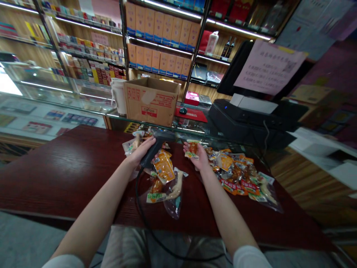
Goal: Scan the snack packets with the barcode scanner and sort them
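In my left hand (143, 150) is a black handheld barcode scanner (153, 152), its head pointing to the right and its cable trailing down over the table edge. My right hand (200, 158), palm up, holds a small clear packet of brown snack food (192, 148) with a green and white label. Under and in front of the scanner lie several vacuum-packed snacks, among them an orange packet (164, 166) and a pale chicken foot in clear plastic (176, 188). To the right of my right hand spreads a larger pile of snack packets (237, 173).
All this lies on a dark red wooden table (69, 167). Behind it, an open cardboard box (152, 102) and a white cup (119, 96) stand on a glass counter. A black monitor with a paper sheet (267, 67) and a black printer (251, 115) are at the right. Stocked shelves (161, 52) line the back.
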A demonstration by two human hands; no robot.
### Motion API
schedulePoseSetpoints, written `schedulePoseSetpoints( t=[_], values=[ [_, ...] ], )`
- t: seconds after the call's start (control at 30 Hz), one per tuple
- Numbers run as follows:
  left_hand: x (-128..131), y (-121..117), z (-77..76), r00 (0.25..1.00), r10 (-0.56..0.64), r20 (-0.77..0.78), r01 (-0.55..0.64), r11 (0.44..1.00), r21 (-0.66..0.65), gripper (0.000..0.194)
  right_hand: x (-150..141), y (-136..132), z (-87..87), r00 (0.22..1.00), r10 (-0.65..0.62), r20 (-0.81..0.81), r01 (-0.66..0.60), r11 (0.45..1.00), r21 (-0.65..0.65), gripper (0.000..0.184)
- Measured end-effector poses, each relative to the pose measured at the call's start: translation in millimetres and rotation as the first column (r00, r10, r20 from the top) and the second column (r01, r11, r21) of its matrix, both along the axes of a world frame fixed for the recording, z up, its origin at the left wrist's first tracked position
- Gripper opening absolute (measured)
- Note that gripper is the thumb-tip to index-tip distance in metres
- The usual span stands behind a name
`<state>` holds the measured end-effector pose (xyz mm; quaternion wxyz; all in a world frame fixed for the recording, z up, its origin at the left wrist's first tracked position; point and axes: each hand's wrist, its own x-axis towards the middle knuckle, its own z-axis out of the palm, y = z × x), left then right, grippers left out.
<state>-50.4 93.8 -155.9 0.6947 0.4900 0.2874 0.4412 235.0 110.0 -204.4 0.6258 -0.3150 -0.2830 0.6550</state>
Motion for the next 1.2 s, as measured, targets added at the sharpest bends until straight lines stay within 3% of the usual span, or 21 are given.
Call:
schedulePoseSetpoints(
  t=[0.2, 0.53, 0.77, 0.87, 0.97, 1.2],
  values=[
    [19, -11, -2.5, 0.998, -0.06, -0.028, 0.06, 0.998, -0.012, 0.052, 2, -4, -9.0, 0.999, 0.001, -0.035, -0.001, 1.0, -0.001, 0.023],
    [24, -6, -16.0, 0.991, -0.107, -0.078, 0.111, 0.993, 0.045, 0.056, 5, 3, -12.9, 0.993, -0.056, -0.101, 0.056, 0.998, 0.003, 0.021],
    [25, -6, -15.3, 0.994, -0.064, -0.093, 0.066, 0.998, 0.017, 0.054, 5, 6, -19.1, 0.99, -0.13, -0.049, 0.129, 0.991, -0.019, 0.015],
    [24, -6, -14.5, 0.996, -0.041, -0.085, 0.042, 0.999, 0.006, 0.051, 7, 4, -18.6, 0.989, -0.101, -0.11, 0.096, 0.994, -0.046, 0.015],
    [24, -6, -14.1, 0.997, -0.055, -0.055, 0.056, 0.998, 0.022, 0.05, 9, 0, -16.6, 0.98, -0.047, -0.191, 0.038, 0.998, -0.05, 0.027],
    [31, -13, -9.6, 0.998, -0.059, -0.024, 0.06, 0.997, 0.049, 0.055, 8, -12, -10.9, 0.926, 0.114, -0.36, -0.112, 0.993, 0.027, 0.037]
  ],
)
